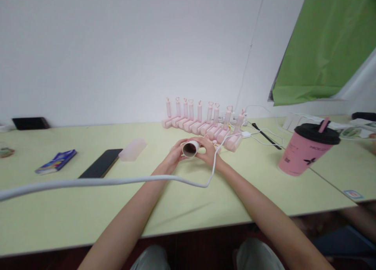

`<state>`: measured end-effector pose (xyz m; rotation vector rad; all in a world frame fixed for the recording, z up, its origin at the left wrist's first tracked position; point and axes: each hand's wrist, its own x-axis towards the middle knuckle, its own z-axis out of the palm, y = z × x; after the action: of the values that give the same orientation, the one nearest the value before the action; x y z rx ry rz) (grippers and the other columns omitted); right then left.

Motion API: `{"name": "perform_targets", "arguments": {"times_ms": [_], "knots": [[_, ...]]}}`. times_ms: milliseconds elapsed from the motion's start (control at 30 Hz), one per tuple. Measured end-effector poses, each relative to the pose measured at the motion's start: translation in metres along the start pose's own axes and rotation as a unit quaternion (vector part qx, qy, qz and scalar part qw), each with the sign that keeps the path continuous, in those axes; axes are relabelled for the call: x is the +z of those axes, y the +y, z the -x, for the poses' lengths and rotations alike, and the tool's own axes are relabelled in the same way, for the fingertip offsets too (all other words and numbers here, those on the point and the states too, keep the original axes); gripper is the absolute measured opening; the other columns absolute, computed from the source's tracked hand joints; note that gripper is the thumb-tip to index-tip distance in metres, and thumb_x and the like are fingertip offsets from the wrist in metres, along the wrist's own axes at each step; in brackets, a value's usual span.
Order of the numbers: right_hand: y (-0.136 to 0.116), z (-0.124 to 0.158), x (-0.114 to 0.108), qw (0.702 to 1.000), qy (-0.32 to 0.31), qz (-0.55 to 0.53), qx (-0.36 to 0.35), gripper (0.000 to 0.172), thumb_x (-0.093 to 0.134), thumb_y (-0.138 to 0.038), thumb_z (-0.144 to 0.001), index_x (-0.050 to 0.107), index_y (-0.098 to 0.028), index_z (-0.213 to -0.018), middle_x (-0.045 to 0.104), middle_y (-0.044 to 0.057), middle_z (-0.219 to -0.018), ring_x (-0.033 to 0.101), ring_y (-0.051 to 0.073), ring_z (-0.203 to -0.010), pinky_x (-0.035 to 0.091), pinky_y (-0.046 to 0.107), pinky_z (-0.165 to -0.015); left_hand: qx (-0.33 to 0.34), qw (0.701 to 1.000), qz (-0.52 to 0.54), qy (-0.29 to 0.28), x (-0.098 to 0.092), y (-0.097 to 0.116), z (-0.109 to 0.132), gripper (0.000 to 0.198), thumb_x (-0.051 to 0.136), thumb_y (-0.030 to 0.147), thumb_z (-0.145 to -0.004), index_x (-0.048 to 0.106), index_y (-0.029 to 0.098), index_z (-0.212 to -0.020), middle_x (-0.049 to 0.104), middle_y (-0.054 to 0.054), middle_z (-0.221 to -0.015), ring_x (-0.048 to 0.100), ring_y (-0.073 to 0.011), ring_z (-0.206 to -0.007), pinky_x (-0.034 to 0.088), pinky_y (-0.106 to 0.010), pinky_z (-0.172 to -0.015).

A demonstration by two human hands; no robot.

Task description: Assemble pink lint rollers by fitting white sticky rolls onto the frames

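Observation:
Both hands are wrapped round a short, pale, hollow tube (190, 149), whose open round end faces me and shows a dark inside. My left hand (176, 150) closes on its left side. On the other side my right hand (209, 152) grips it with curled fingers. Just behind the hands is a row of several pink pieces (195, 126), each with a rounded base and an upright clear cylinder topped by a small loop. A small pink part (216, 144) lies beside my right hand, partly hidden.
A white cable (132, 179) crosses in front of my forearms. Leftward on the table (188, 207) lie a translucent pink sheet (133, 149), a dark phone (101, 163) and a blue packet (56, 161). A pink lidded cup (304, 152) stands at right, near a black strap (266, 135).

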<state>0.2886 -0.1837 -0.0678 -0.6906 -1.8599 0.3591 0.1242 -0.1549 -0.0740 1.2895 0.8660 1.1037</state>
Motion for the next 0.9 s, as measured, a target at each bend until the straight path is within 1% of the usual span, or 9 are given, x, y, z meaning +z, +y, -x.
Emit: {"name": "perform_targets", "arguments": {"times_ms": [100, 200, 233, 300, 367, 467, 633, 767, 900], "knots": [[0.006, 0.0, 0.0, 0.995, -0.005, -0.068, 0.078, 0.049, 0.071, -0.031, -0.066, 0.057, -0.02, -0.112, 0.059, 0.007, -0.115, 0.054, 0.02, -0.106, 0.044, 0.034, -0.088, 0.019, 0.997, -0.053, -0.044, 0.004, 0.011, 0.008, 0.044, 0.059, 0.046, -0.072, 0.054, 0.022, -0.109, 0.059, -0.007, -0.113, 0.056, -0.023, -0.101, 0.051, -0.034, -0.073], [0.013, 0.0, -0.003, 0.98, -0.003, -0.122, 0.16, 0.054, 0.076, -0.031, -0.057, 0.059, -0.018, -0.107, 0.063, 0.006, -0.106, 0.058, 0.02, -0.097, 0.045, 0.036, -0.088, 0.041, 0.968, -0.239, -0.066, 0.0, 0.033, 0.017, 0.049, 0.049, 0.053, -0.077, 0.05, 0.022, -0.114, 0.063, -0.007, -0.103, 0.058, -0.0218, -0.096, 0.048, -0.036, -0.078], [0.016, 0.0, -0.005, 0.973, -0.001, -0.139, 0.183, 0.056, 0.077, -0.031, -0.054, 0.06, -0.017, -0.105, 0.064, 0.006, -0.102, 0.06, 0.02, -0.093, 0.046, 0.037, -0.087, 0.054, 0.939, -0.335, -0.059, -0.005, 0.041, 0.02, 0.05, 0.048, 0.055, -0.076, 0.05, 0.022, -0.113, 0.064, -0.007, -0.1, 0.057, -0.0223, -0.096, 0.046, -0.037, -0.081], [0.02, 0.0, -0.007, 0.96, 0.002, -0.176, 0.218, 0.058, 0.079, -0.031, -0.05, 0.06, -0.017, -0.103, 0.065, 0.006, -0.098, 0.061, 0.02, -0.089, 0.047, 0.038, -0.084, 0.082, 0.841, -0.533, -0.04, -0.021, 0.055, 0.024, 0.053, 0.055, 0.057, -0.068, 0.055, 0.023, -0.109, 0.062, -0.007, -0.102, 0.051, -0.026, -0.104, 0.04, -0.042, -0.088], [0.021, -0.001, -0.01, 0.952, 0.008, -0.199, 0.234, 0.06, 0.079, -0.032, -0.047, 0.06, -0.017, -0.103, 0.065, 0.006, -0.098, 0.061, 0.021, -0.09, 0.048, 0.038, -0.084, 0.042, 0.758, -0.641, -0.113, -0.042, 0.063, 0.026, 0.062, 0.066, 0.058, -0.055, 0.057, 0.026, -0.108, 0.059, -0.008, -0.107, 0.048, -0.0292, -0.107, 0.037, -0.044, -0.09], [0.019, -0.003, -0.011, 0.952, 0.005, -0.204, 0.231, 0.065, 0.08, -0.031, -0.046, 0.059, -0.017, -0.105, 0.064, 0.007, -0.102, 0.06, 0.021, -0.093, 0.048, 0.039, -0.085, -0.052, 0.7, -0.693, -0.168, -0.067, 0.062, 0.023, 0.077, 0.074, 0.047, -0.044, 0.053, 0.027, -0.115, 0.054, -0.009, -0.108, 0.051, -0.0285, -0.1, 0.041, -0.04, -0.084], [0.013, -0.005, -0.01, 0.964, -0.008, -0.166, 0.208, 0.061, 0.079, -0.028, -0.047, 0.06, -0.016, -0.103, 0.064, 0.008, -0.102, 0.057, 0.023, -0.097, 0.047, 0.041, -0.087, -0.083, 0.754, -0.615, -0.217, -0.077, 0.044, 0.012, 0.061, 0.07, 0.035, -0.048, 0.055, 0.024, -0.106, 0.058, -0.002, -0.089, 0.057, -0.0182, -0.079, 0.045, -0.028, -0.072], [0.015, -0.004, -0.008, 0.966, -0.009, -0.168, 0.194, 0.06, 0.079, -0.027, -0.047, 0.06, -0.016, -0.103, 0.065, 0.007, -0.098, 0.057, 0.023, -0.098, 0.047, 0.04, -0.087, -0.053, 0.792, -0.581, -0.179, -0.073, 0.04, 0.008, 0.04, 0.069, 0.035, -0.05, 0.061, 0.02, -0.087, 0.06, -0.001, -0.08, 0.058, -0.0179, -0.074, 0.045, -0.028, -0.069], [0.022, -0.001, -0.004, 0.961, -0.019, -0.188, 0.202, 0.06, 0.078, -0.027, -0.047, 0.059, -0.016, -0.103, 0.064, 0.005, -0.094, 0.059, 0.021, -0.093, 0.048, 0.038, -0.085, 0.03, 0.87, -0.469, -0.148, -0.06, 0.049, 0.008, 0.032, 0.069, 0.039, -0.056, 0.061, 0.017, -0.079, 0.063, -0.004, -0.081, 0.059, -0.0186, -0.079, 0.047, -0.031, -0.073]]}}
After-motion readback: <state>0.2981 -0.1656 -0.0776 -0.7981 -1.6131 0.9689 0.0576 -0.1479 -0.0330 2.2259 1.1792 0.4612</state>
